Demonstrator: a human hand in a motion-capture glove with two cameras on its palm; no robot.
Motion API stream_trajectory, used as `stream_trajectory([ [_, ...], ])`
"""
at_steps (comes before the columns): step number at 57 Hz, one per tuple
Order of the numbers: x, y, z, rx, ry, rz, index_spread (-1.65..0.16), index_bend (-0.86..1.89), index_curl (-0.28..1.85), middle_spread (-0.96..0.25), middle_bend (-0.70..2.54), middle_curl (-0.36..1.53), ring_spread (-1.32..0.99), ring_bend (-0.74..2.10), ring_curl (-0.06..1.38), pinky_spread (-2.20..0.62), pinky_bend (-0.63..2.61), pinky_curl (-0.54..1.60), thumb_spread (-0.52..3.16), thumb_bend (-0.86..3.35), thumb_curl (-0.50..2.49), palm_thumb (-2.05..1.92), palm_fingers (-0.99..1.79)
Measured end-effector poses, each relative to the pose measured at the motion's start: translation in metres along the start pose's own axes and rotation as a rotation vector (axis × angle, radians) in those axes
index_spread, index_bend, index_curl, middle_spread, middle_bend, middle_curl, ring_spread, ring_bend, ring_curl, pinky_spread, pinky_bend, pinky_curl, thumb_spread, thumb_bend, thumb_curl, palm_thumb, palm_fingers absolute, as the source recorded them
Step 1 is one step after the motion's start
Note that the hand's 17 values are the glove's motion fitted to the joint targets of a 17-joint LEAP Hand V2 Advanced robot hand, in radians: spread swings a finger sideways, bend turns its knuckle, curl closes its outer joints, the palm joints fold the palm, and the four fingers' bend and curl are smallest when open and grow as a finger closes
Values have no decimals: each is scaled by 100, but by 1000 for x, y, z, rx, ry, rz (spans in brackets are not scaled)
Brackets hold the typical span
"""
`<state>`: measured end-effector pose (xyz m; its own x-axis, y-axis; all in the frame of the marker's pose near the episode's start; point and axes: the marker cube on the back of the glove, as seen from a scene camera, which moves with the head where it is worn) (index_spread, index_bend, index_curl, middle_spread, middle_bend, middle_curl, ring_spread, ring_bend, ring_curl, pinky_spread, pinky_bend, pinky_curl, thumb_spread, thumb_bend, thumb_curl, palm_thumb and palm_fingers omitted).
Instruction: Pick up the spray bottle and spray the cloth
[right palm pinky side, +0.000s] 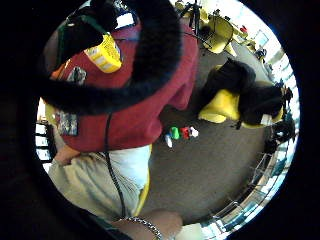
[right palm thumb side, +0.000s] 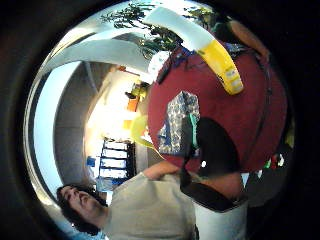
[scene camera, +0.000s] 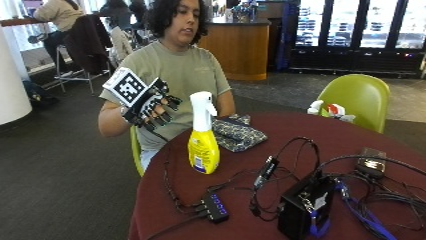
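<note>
Hand: the gloved right hand is raised beside the spray bottle, apart from it; its fingers are relaxed and hold nothing.
Bottle: yellow with a white trigger head, upright on the desk, untouched.
Cloth: the patterned cloth lies folded just behind the bottle.
Progress: nothing done yet; reaching, grasping, lifting and spraying all remain.

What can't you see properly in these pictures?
- Bottle label: too small to read in the outside view.
- Cloth: its near edge hides behind the bottle in the outside view.
- Table: front and right cut off by the outside view's edges.
- Bare hand: hidden behind the bottle and cloth.
</note>
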<state>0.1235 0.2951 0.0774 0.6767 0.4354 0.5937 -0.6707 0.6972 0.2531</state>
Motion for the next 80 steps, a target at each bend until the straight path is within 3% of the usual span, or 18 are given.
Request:
stream_trajectory([
  [15,-3,-51,16,181,-223,-15,-37,9,25,1,20,32,-6,33,36,19,36,38,121,-2,40,64,53],
  [23,-4,-99,27,307,-411,84,-35,8,22,1,21,33,-7,37,36,16,38,38,113,-2,41,66,52],
  [28,-1,-123,38,346,-517,-26,-34,8,20,0,21,34,-8,40,37,14,40,38,106,-4,40,64,51],
  [33,-2,-153,47,442,-641,13,-32,7,18,0,21,35,-9,43,37,12,42,39,100,-3,39,63,49],
  [40,-2,-163,62,377,-735,-33,-31,5,16,-2,24,36,-11,47,37,10,44,39,93,-4,39,61,51],
  [62,-17,-204,83,301,-634,15,-33,8,12,-9,28,38,-17,61,38,-3,48,38,86,-3,37,59,71],
  [74,-32,-209,86,226,-618,43,-29,28,25,-15,47,44,-18,53,37,-12,28,33,86,0,42,73,125],
  [80,-45,-199,75,173,-626,-17,-28,27,31,-16,49,46,-18,53,39,-17,30,35,77,-1,47,82,131],
])
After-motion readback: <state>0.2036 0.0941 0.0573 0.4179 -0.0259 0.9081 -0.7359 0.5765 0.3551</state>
